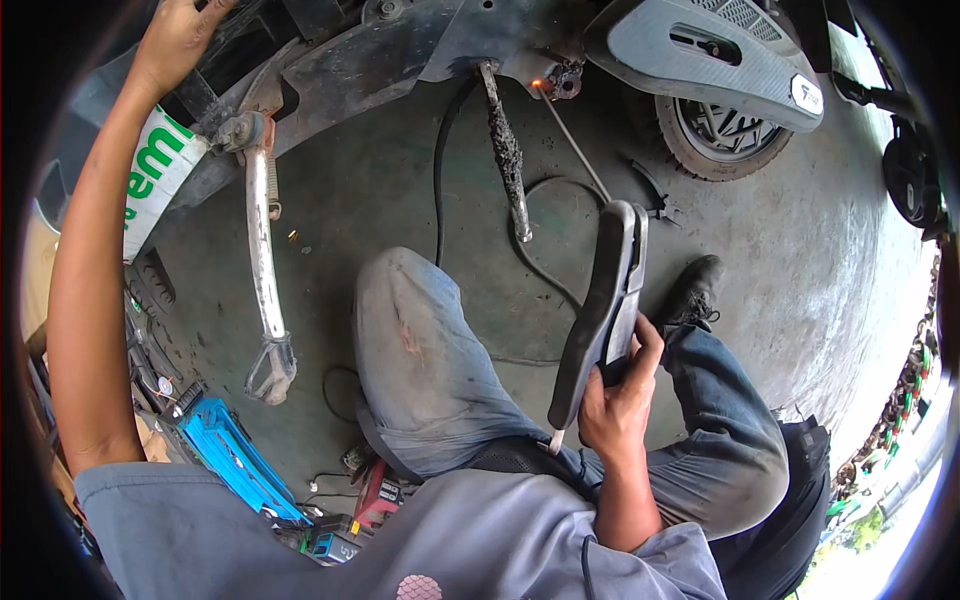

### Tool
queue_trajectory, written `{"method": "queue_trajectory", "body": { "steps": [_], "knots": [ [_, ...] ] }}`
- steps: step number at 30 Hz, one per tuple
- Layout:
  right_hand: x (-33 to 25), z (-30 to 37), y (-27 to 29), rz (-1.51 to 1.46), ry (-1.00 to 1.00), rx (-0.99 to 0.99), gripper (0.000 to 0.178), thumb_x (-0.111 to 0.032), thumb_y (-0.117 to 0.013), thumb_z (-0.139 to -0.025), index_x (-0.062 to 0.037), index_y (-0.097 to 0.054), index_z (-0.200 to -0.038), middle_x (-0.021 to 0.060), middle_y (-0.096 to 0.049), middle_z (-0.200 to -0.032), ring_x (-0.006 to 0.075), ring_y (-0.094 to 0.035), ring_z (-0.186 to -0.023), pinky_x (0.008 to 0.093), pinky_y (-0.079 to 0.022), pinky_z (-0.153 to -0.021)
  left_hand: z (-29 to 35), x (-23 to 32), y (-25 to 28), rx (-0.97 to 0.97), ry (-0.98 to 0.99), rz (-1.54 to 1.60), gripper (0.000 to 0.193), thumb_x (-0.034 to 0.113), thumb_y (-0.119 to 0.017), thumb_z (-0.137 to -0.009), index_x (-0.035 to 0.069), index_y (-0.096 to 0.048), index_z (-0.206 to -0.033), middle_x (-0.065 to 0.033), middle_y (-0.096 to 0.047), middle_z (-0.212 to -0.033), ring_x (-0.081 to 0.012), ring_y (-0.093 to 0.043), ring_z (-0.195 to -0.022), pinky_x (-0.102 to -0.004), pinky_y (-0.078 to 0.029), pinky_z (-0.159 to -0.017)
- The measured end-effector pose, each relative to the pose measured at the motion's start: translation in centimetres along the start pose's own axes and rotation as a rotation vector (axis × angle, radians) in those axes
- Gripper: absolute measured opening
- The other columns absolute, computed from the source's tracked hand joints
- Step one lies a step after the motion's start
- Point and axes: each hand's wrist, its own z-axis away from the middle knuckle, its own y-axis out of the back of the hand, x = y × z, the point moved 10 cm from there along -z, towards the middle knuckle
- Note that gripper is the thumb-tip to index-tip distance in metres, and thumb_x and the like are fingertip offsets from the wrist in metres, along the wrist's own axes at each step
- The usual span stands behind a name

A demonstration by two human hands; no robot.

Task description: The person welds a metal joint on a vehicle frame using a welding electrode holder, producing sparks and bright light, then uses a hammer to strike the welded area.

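My right hand is wrapped around what looks like a black welding electrode holder, raised above my lap. From its upper end a thin welding rod runs to the dark metal underside of a vehicle. The rod's tip glows orange beside a scorched metal lug. Just left of it, a rough, blackened metal bar slants down from the frame. My left hand reaches up to the vehicle at the upper left. Its fingers are partly cut off by the picture's edge.
A worn whitish stand leg with a spring hangs at left. A wheel under a grey slotted cover is at upper right. Cables cross the floor. Blue and red equipment sits lower left. Chains hang far right.
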Motion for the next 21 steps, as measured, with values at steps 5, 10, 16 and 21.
{"method": "queue_trajectory", "body": {
  "steps": [5, 10, 16, 21],
  "knots": [
    [-0.2, -0.1, 1.6, 0.077, 0.049, 0.142, 0.066, 0.008, -0.053, -0.078, 0.0044, -0.027, -0.138, 0.0337, -0.058, -0.113, 0.0431, -0.061, -0.108, 0.0428, -0.045, -0.095, 1.1, 6.0, 1.0, 0.110, -0.004, 0.138, 0.069, 0.061, -0.053, -0.088, -0.006, -0.063, -0.082, -0.0163, -0.063, -0.071, -0.0240, -0.054, -0.065, -0.0390, -0.044, -0.065],
    [0.1, -0.2, 1.3, 0.148, 0.075, 0.106, 0.068, 0.006, -0.056, -0.078, 0.0028, -0.028, -0.139, 0.0357, -0.057, -0.115, 0.0485, -0.059, -0.107, 0.0455, -0.046, -0.092, 0.7, 1.7, 0.3, 0.042, -0.002, 0.078, 0.063, 0.057, -0.052, -0.092, -0.004, -0.059, -0.107, -0.0200, -0.062, -0.100, -0.0287, -0.058, -0.096, -0.0353, -0.042, -0.086],
    [-0.8, 0.8, 0.9, 0.184, 0.110, 0.131, 0.065, 0.009, -0.048, -0.078, 0.0006, -0.027, -0.139, 0.0293, -0.058, -0.117, 0.0367, -0.060, -0.110, 0.0386, -0.041, -0.099, 0.0, 0.4, -0.6, 0.013, -0.004, 0.020, 0.066, 0.055, -0.051, -0.093, -0.003, -0.059, -0.122, -0.0206, -0.065, -0.117, -0.0315, -0.061, -0.112, -0.0329, -0.043, -0.097],
    [-0.6, -1.0, 1.2, 0.212, 0.118, 0.146, 0.067, 0.003, -0.057, -0.079, 0.0013, -0.028, -0.139, 0.0361, -0.057, -0.114, 0.0512, -0.059, -0.103, 0.0484, -0.047, -0.088, 0.0, 0.4, -0.4, -0.026, 0.050, 0.030, 0.066, 0.056, -0.051, -0.094, -0.003, -0.059, -0.122, -0.0208, -0.064, -0.118, -0.0317, -0.061, -0.113, -0.0329, -0.042, -0.097]
  ]
}}
